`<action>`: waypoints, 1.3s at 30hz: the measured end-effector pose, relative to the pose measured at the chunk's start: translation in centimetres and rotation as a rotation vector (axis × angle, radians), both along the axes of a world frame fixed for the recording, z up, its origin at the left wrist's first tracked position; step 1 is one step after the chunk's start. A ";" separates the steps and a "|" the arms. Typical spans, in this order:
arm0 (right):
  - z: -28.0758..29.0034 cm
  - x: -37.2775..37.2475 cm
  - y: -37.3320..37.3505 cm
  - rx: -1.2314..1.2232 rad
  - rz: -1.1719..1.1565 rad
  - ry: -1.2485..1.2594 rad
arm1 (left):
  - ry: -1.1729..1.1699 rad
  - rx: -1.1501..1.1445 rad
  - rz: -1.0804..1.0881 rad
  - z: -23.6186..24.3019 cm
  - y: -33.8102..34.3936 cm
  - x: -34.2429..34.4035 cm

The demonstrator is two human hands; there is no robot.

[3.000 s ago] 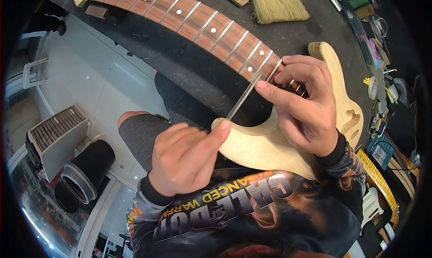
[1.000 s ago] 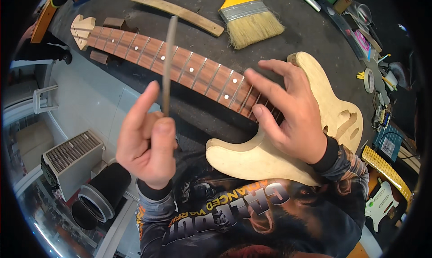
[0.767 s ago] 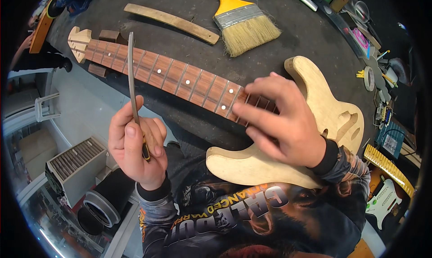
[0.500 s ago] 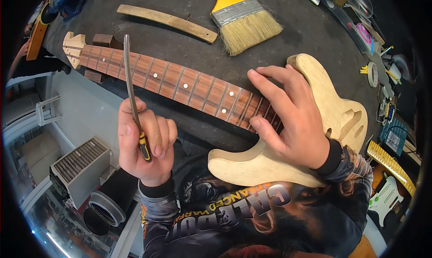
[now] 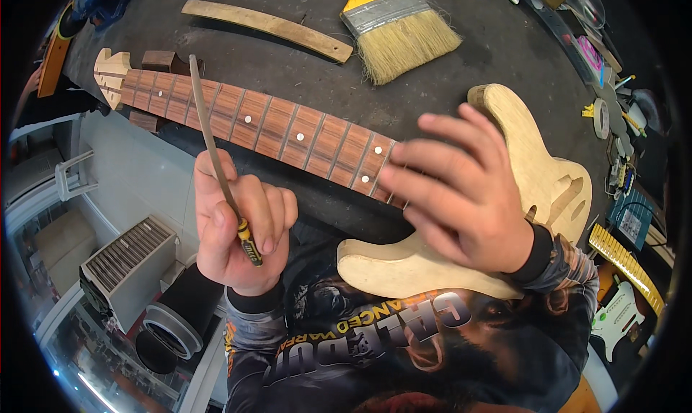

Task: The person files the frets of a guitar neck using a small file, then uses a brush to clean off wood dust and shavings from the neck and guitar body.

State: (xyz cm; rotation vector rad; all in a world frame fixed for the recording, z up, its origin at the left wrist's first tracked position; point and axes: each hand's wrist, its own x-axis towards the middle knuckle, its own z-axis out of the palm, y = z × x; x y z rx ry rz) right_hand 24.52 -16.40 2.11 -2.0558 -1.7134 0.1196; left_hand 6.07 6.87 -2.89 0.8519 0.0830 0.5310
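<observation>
An unfinished electric guitar lies across the dark bench, with a pale bare-wood body (image 5: pixel 533 143) at the right and a reddish-brown fretted neck (image 5: pixel 274 128) with white dot inlays running to the upper left. My left hand (image 5: pixel 245 233) is raised in front of the neck, closed round a slim file (image 5: pixel 205 125) with a yellow and black handle. The file's grey blade points up and crosses my view of the frets. Fingers apart and slightly blurred, my right hand (image 5: pixel 465 197) is over the body end of the fretboard, holding nothing. It hides the last frets.
Behind the neck lie a curved wooden strip (image 5: pixel 267 29) and a wide yellow-handled brush (image 5: pixel 407 45). Dark wood blocks (image 5: pixel 162 61) sit by the headstock. A tape roll (image 5: pixel 600 117), another guitar neck (image 5: pixel 627 265) and a white pickguard (image 5: pixel 618 316) are along the right.
My right hand's fingers have shifted a little across the fretboard, and its thumb has moved under them. My left hand has moved slightly right and down, the file leaning further left.
</observation>
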 end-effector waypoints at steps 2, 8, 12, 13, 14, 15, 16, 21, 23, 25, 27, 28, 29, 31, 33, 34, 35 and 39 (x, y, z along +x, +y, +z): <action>0.0 -0.2 0.1 -0.014 -0.110 0.049 | 0.014 0.036 0.006 -0.1 -0.3 -0.1; -1.1 0.0 -0.2 0.062 0.080 0.050 | 0.087 0.117 0.052 -0.5 -1.6 -0.7; 0.3 0.4 0.1 -0.006 0.003 -0.066 | 0.148 0.237 0.112 0.2 -2.5 -1.2; 0.2 0.2 0.2 -0.003 0.006 -0.067 | 0.177 0.284 0.140 0.1 -2.7 -1.4; 0.1 0.0 0.3 -0.005 -0.088 -0.018 | 0.176 0.288 0.144 0.2 -3.0 -1.7; 0.0 -0.1 0.4 -0.002 -0.184 0.026 | 0.215 0.296 0.167 0.3 -3.2 -2.0; -0.2 0.0 0.4 0.035 -0.168 0.026 | 0.253 0.305 0.191 0.3 -3.4 -2.3; -0.1 -0.3 0.0 0.044 -0.156 0.042 | 0.247 0.249 0.216 -0.1 -4.1 -3.8; -0.2 -0.4 0.0 0.049 -0.126 0.059 | 0.315 0.367 0.193 -0.2 -4.2 -3.9; -0.1 -0.3 0.0 0.062 -0.070 0.065 | 0.312 0.367 0.197 -0.1 -4.4 -4.1; -0.2 -0.3 -0.1 0.063 0.147 0.032 | 0.360 0.364 0.238 0.0 -4.7 -3.9; 0.2 -0.3 -0.1 0.061 0.120 0.011 | 0.365 0.362 0.235 0.0 -4.7 -4.0; 0.1 -0.2 -0.1 0.057 0.118 0.016 | 0.376 0.482 0.225 0.0 -4.7 -4.1; -0.3 -0.1 0.0 0.067 -0.102 0.061 | 0.345 0.801 0.276 -0.4 -4.8 -3.7; -0.2 -0.3 0.1 0.050 -0.129 0.076 | 0.313 1.160 0.257 1.1 -4.5 -2.7; -0.4 -0.3 0.0 0.093 -0.143 0.112 | 0.278 1.258 0.256 1.4 -4.6 -2.3; -0.6 -0.3 -0.1 0.135 -0.158 0.148 | 0.286 1.254 0.246 1.9 -4.9 -2.5; -0.5 0.1 -0.8 0.159 -0.003 0.071 | 0.309 1.349 0.210 2.1 -5.7 -3.1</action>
